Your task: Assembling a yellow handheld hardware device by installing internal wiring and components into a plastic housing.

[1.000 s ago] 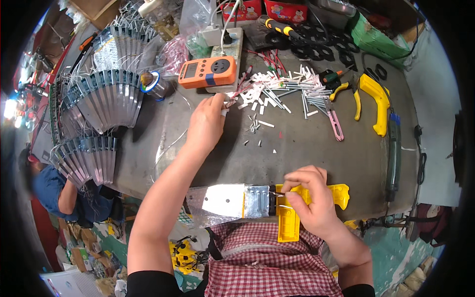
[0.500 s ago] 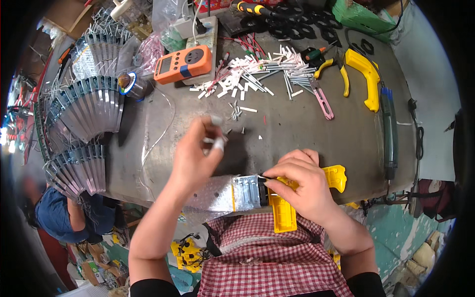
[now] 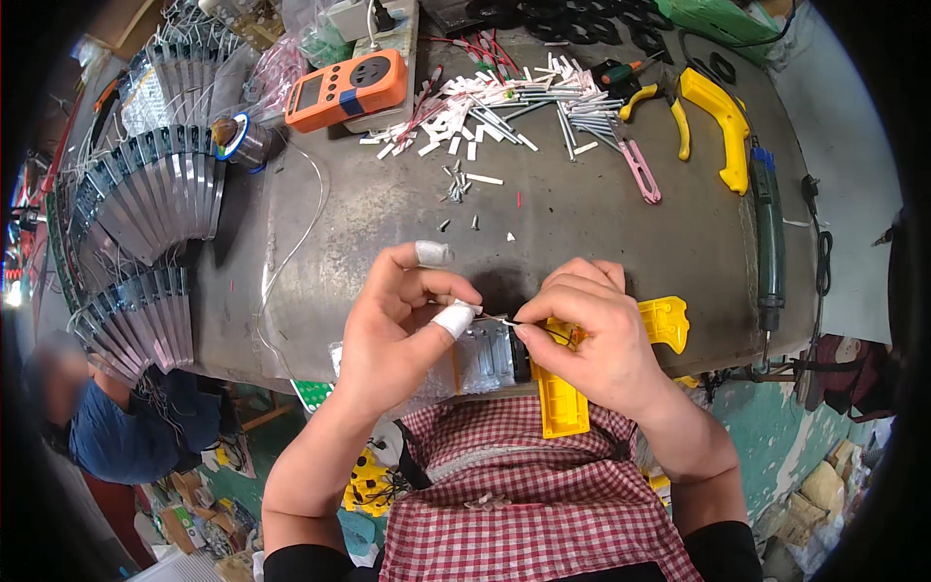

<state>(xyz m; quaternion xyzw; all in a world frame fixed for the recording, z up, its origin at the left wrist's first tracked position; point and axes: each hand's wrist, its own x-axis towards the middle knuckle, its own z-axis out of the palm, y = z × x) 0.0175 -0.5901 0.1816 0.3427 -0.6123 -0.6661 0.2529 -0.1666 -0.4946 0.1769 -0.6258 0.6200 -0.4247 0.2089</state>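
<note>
My left hand (image 3: 398, 320), white wraps on its thumb and index finger, pinches a small white tube (image 3: 476, 309) between the thumb and a finger; the index finger is raised. Against it, my right hand (image 3: 596, 335) holds a thin wire (image 3: 511, 322) between thumb and index finger. A yellow plastic housing half (image 3: 563, 412) lies under my right hand at the table's front edge, its other end (image 3: 669, 323) showing to the right. Left of it is a silver metal part (image 3: 482, 359) in bubble wrap, partly covered by my left hand.
White tubes and metal rods (image 3: 475, 116) are heaped beyond the hands, with loose screws (image 3: 456, 184) nearer. An orange meter (image 3: 347, 90), solder spool (image 3: 242, 141) and fanned metal strips (image 3: 150, 194) stand left. Yellow-handled pliers (image 3: 682, 131), another yellow housing (image 3: 720, 131) and a soldering iron (image 3: 768, 242) lie right.
My left hand has come down and right from above the table to meet my right fingertips, bringing a small white tube to the wire. The view has shifted slightly.
</note>
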